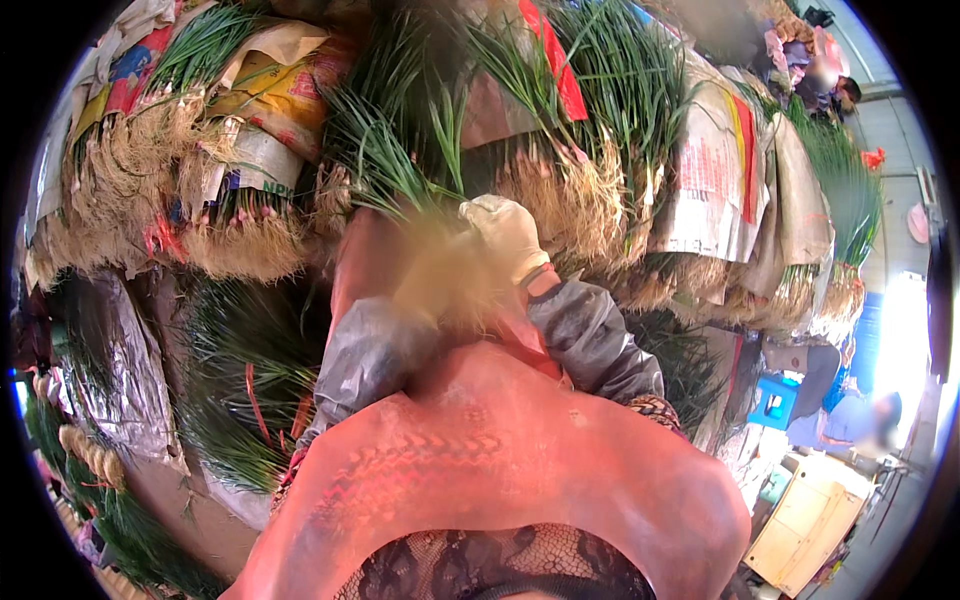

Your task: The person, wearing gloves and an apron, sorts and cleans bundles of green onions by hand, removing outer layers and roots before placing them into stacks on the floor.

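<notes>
In front of my lap, my right hand (505, 238) wears a cream glove. Its fingers curl inward, and what they hold is hidden. A blurred yellowish smear covers most of my left hand (420, 290), so its fingers do not show. Just beyond both hands, long green leaves (390, 165) of young garlic-like plants fan up and to the left. Whether either hand grips them cannot be made out. Grey sleeve covers (590, 325) wrap both forearms, and a reddish apron (450, 430) covers my lap.
Across the far side stand bundles of rooted green plants (600, 190), partly wrapped in printed sacks (715, 160). More green leaves (235, 370) lie at my left beside silvery sheeting (135, 370). At right are a blue box (772, 398), a wooden cabinet (808, 520) and other people (835, 85).
</notes>
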Motion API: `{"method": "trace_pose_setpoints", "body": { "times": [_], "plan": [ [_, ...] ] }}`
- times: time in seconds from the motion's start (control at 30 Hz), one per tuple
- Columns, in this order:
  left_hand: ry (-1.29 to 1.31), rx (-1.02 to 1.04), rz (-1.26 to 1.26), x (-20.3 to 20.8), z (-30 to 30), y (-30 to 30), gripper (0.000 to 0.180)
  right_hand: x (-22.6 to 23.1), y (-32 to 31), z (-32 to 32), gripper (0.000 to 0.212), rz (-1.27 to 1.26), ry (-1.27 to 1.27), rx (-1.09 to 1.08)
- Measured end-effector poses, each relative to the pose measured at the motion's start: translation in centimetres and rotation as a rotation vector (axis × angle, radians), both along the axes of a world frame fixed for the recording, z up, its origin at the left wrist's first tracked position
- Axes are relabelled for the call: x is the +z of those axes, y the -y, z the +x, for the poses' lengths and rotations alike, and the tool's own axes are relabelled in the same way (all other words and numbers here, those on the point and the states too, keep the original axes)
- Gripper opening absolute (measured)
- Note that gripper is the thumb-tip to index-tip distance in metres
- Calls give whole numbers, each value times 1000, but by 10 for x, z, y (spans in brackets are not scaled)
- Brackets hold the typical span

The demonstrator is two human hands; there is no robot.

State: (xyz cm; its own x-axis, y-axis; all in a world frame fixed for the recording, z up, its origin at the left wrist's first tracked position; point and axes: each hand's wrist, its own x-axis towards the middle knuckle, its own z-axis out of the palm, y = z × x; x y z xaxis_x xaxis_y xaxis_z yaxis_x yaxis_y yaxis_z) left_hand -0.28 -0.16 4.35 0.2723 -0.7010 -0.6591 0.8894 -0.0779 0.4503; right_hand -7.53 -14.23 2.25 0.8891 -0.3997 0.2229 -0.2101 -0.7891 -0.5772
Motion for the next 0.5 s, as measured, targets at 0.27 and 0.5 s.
{"method": "trace_pose_setpoints", "body": {
  "times": [0.27, 0.5],
  "plan": [
    [643, -161, -388, 45, -9, -17, 23, 16, -1, -39, 21, -280, 60, -86],
    [114, -76, -144, 65, 0, -26, 26, 61, 18, -151, 37, -127, -1279, 139]
  ]
}}
